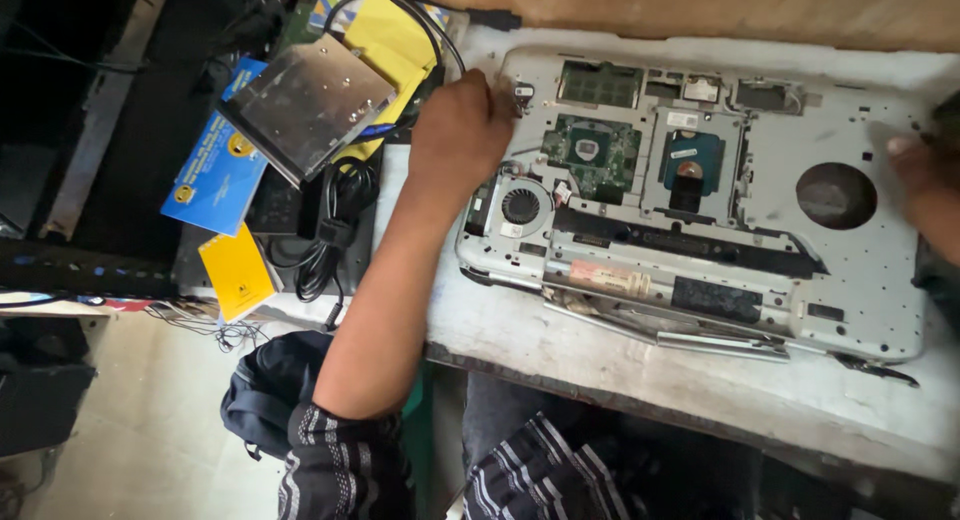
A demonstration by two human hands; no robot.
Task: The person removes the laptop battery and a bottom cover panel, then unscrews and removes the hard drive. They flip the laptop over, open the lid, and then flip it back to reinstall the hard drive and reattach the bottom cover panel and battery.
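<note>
An opened silver laptop base (860,270) lies upside down on the white worktop, its green circuit board (592,152), round cooling fan (521,206) and memory slot exposed. My left hand (462,130) rests at the laptop's far left corner, fingers pinched on a small part there; what it pinches is too small to tell. My right hand (925,170) presses on the right edge of the base, fingers flat, mostly cut off by the frame.
A silver optical drive (305,102) lies on yellow and blue booklets (215,170) left of the laptop. A black power adapter with coiled cable (330,215) sits beside them. A dark bag (265,390) lies on the floor. The worktop's front edge (640,390) runs near my lap.
</note>
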